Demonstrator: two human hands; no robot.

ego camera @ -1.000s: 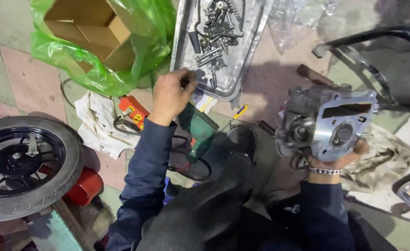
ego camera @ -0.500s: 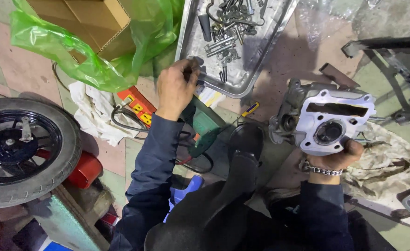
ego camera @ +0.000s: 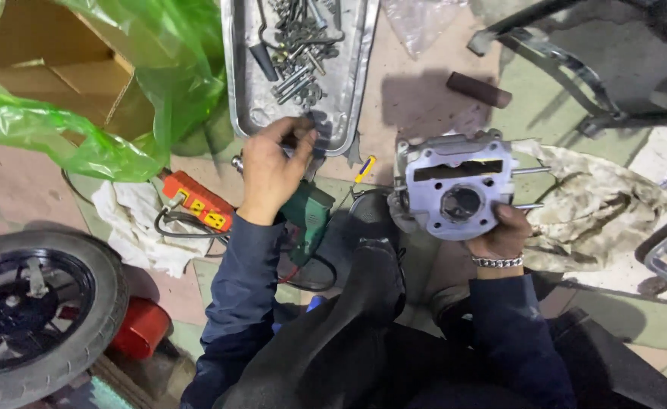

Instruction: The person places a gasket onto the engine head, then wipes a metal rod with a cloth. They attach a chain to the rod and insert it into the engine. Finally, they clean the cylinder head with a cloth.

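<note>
Seen from the head camera looking down, the left hand (ego camera: 271,170) reaches forward to the near rim of a long, shallow grey metal tray (ego camera: 244,91) lying on the tiled floor, its thumb and fingers pinched together on a small dark part (ego camera: 314,125) just over the tray's edge; what kind of part it is cannot be told. Farther up the tray lies a heap of loose steel bolts, nuts and a dark-handled tool (ego camera: 297,45). The right hand (ego camera: 504,235), with a silver chain bracelet (ego camera: 498,262) at the wrist, grips from below a pale grey cast-metal engine cylinder block (ego camera: 455,185), fingers closed on its lower edge; the block faces up, showing a round bore and a narrow rectangular slot, with thin metal studs sticking out to the right. Just below the left hand lies a green power tool with a black cable (ego camera: 308,220), and to its left an orange box-shaped device (ego camera: 196,201) rests on a crumpled white rag (ego camera: 133,227). A stained beige cloth (ego camera: 598,197) spreads on the floor to the right of the block. At top left a brown cardboard box sits inside a bright green plastic bag (ego camera: 174,83). A black spoked wheel with its tyre (ego camera: 34,310) lies at the lower left.
</note>
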